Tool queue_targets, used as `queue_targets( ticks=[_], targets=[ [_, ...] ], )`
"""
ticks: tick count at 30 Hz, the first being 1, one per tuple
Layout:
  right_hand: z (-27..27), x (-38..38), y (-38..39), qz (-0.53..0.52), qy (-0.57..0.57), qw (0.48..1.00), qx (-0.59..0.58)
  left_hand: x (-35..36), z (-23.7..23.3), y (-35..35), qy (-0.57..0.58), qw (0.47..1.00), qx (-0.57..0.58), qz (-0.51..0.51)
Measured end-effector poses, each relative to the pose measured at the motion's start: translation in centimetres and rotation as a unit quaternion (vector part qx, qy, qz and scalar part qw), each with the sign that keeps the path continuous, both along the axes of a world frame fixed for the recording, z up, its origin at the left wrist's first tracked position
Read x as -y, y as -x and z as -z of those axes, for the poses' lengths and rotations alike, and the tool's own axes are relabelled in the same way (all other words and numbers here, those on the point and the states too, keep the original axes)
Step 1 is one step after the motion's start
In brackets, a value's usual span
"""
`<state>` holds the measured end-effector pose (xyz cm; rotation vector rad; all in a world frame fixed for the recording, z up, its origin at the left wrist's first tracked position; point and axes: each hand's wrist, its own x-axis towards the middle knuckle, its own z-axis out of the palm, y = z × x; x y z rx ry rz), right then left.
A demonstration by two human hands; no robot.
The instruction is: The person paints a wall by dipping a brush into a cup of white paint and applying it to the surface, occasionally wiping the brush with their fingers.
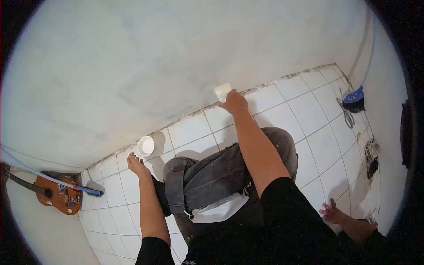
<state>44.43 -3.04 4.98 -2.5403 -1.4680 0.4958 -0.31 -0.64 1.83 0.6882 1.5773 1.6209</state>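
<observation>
My right hand [235,102] is closed on a pale cream, flat rectangular pad [222,92], which it holds against the foot of the pale wall [176,57], just above the floor edge. My left hand [138,165] is beside a small white cup [146,145], with its fingers loosely bent and apart, close to the rim. The cup stands on the tiles by the wall, its round mouth facing me. Across my lap, over dark trousers [216,181], lies a white face mask [221,210] with ear loops.
White floor tiles [318,132] meet the wall along a rough, crumbling edge. At left are a guitar [59,194] and a blue-handled brush [90,191]. A blue broom [354,99], scissors [349,118] and a crumpled cloth [372,149] lie right. Another person's hand [333,213] reaches in lower right.
</observation>
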Motion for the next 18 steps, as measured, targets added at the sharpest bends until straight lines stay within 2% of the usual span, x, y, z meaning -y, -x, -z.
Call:
queue_targets(
  ticks=[1, 5, 8, 12, 14, 18],
  targets=[
    [-0.3, -0.1, 0.2, 0.001, -0.029, 1.000, 0.004, 0.0, -0.1, 0.0, 0.007, 1.000, 0.002, -0.005],
    [-0.2, -1.0, 0.4, -0.020, 0.002, 1.000, 0.020, -0.2, 0.2, 0.1, 0.011, 1.000, 0.010, -0.010],
    [-0.6, -1.7, 0.5, 0.040, 0.055, 0.998, -0.001, -0.3, -0.4, -0.7, 0.023, 1.000, 0.013, -0.014],
    [3.3, -3.1, 0.1, 0.024, 0.050, 0.998, 0.033, -0.8, 0.1, -0.5, 0.042, 0.999, 0.014, -0.015],
    [4.9, -3.8, -0.5, -0.020, 0.089, 0.996, 0.021, -0.8, 0.5, -0.3, 0.039, 0.999, 0.020, -0.010],
    [2.9, -3.4, -0.3, -0.006, 0.165, 0.986, -0.035, -1.2, 1.7, 0.7, 0.036, 0.998, 0.043, 0.001]
  ],
)
